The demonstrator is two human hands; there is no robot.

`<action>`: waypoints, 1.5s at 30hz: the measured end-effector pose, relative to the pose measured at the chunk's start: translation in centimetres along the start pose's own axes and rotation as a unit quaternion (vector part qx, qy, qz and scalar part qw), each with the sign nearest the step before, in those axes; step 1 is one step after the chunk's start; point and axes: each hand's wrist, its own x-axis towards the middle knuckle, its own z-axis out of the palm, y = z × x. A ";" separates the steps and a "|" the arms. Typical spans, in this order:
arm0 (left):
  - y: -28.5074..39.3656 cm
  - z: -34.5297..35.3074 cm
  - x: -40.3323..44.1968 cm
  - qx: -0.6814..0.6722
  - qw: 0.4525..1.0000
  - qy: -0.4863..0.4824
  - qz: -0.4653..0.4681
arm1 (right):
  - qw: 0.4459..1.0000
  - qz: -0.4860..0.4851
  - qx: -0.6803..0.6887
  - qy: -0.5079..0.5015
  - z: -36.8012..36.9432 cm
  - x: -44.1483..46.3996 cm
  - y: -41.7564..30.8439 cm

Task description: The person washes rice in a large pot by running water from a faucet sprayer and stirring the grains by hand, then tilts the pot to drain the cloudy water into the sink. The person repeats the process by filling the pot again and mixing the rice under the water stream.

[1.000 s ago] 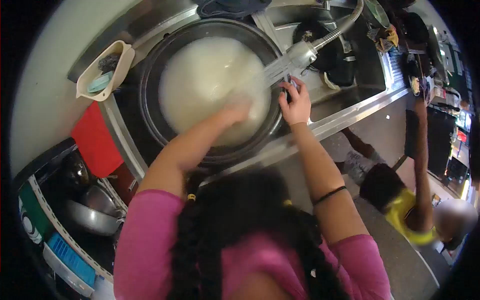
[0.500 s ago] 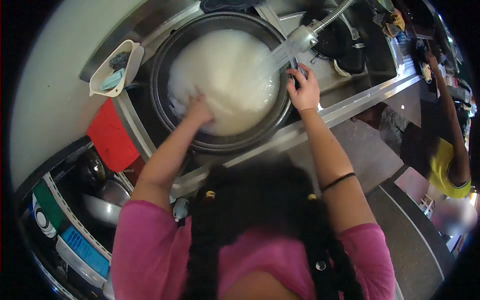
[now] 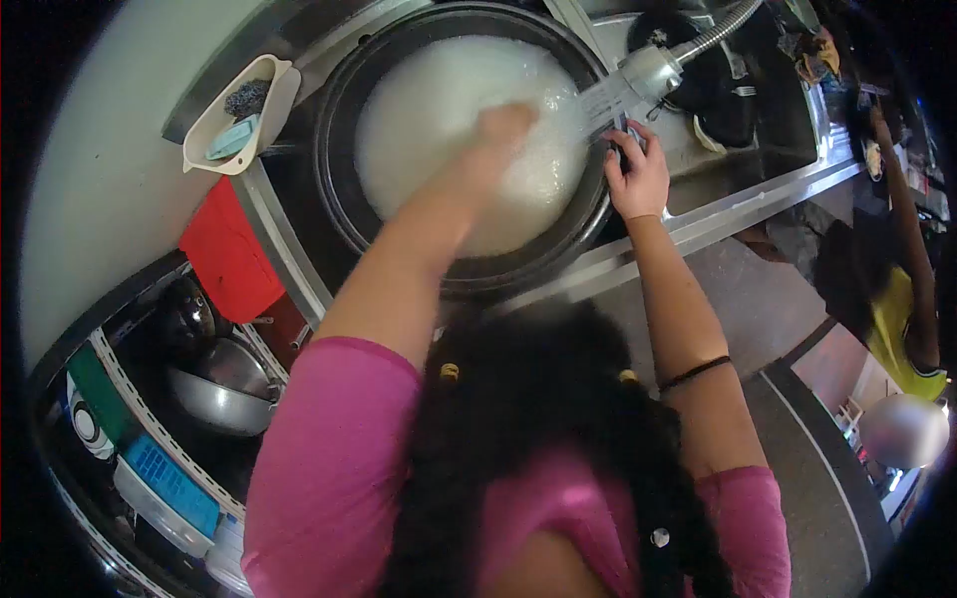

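A large black pot stands in the sink, full of cloudy white liquid. My left hand is over the middle of this liquid, blurred by motion; its fingers cannot be made out. At the pot's right edge, my right hand has its fingers curled round the dark handle on the rim. Just above it, a tap head on a flexible metal hose pours water into the pot.
A cream tray with a scourer and a blue-green sponge sits at the left. Dark pans and a fork lie in the right basin. Red cloth hangs above metal bowls. Another person in yellow is at the far right.
My left hand has swept from the lower left of the liquid to its upper middle. My right hand stays at the handle. The view has shifted, and the other person appears farther right than at first.
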 end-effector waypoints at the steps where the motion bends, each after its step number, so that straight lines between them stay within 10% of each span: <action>1: 0.9 -5.1 0.2 0.030 0.997 -0.065 -0.032 | 1.000 -0.007 -0.008 0.006 0.0 -0.1 0.2; 9: -9.6 -10.2 -4.8 0.184 0.972 0.107 -0.100 | 1.000 0.007 0.010 0.007 -0.2 -0.3 0.3; 12: -9.1 -12.1 -8.3 0.037 0.965 -0.032 -0.259 | 1.000 0.008 0.009 0.002 -0.3 -0.3 0.3; 17: -0.5 -8.0 -13.0 0.125 0.920 0.002 -0.371 | 1.000 0.000 -0.001 0.000 -0.3 -0.2 0.4; 20: 4.8 -8.3 -12.8 0.194 0.947 -0.097 -0.238 | 1.000 -0.002 -0.010 -0.008 -0.1 -0.5 1.2; 23: 4.9 -7.1 -8.6 0.000 0.989 0.033 -0.141 | 0.999 -0.023 0.023 -0.015 -1.2 -0.1 1.1; 29: 4.3 -5.0 -0.1 -0.596 0.695 0.171 -0.365 | 0.996 -0.058 0.064 0.028 -2.8 1.1 3.2; 30: 5.4 -5.4 -0.6 -0.674 0.600 0.217 -0.372 | 0.961 0.075 0.263 0.037 -2.5 1.5 4.1; 32: 7.4 -6.0 -1.1 -0.680 0.576 0.166 -0.422 | 0.826 0.256 0.501 -0.036 -1.4 2.5 8.3; 34: 8.1 -5.9 -2.5 -0.683 0.544 0.118 -0.473 | 0.882 0.215 0.413 -0.078 -3.1 5.9 11.8; 36: 8.6 -4.6 -4.2 -0.404 0.804 0.026 -0.435 | 0.955 0.058 0.289 -0.042 -3.7 11.1 16.6; 37: 9.2 -4.6 -5.1 -0.404 0.799 0.036 -0.445 | 0.969 0.042 0.234 -0.066 -4.2 14.9 18.1; 39: 10.5 -5.1 -7.0 0.027 0.955 -0.022 -0.294 | 0.990 0.044 0.026 -0.130 -7.8 20.6 17.1; 45: 15.8 -11.3 -8.6 0.147 0.976 0.110 -0.117 | 0.945 -0.072 -0.267 -0.176 -5.8 32.7 17.3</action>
